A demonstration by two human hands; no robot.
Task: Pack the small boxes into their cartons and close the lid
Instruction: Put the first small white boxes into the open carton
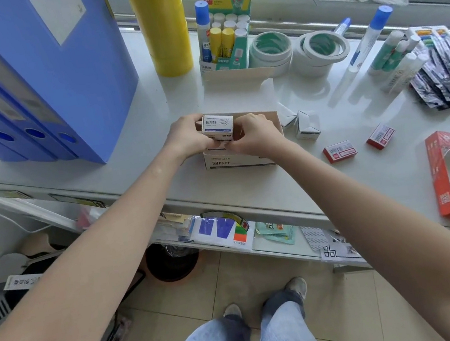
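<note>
An open white carton (234, 162) with dark print stands near the table's front edge, its brown inside showing at the back. Over its left half I hold a stack of small white boxes (218, 124) with blue labels. My left hand (188, 137) grips the stack from the left, and my right hand (253, 135) pinches it from the right at the carton's rim. Two more small white boxes (306, 126) lie just right of the carton. Two small red boxes (340, 151) lie further right, beside an open red carton (442, 175) at the table's right edge.
Blue file boxes (29, 82) stand at the left. Behind the carton are a yellow tape stack (164, 27), a glue-stick display box (225, 41) and white tape rolls (316, 50). Glue bottles and packaged pens (442, 67) fill the far right. A shelf with papers runs below the table.
</note>
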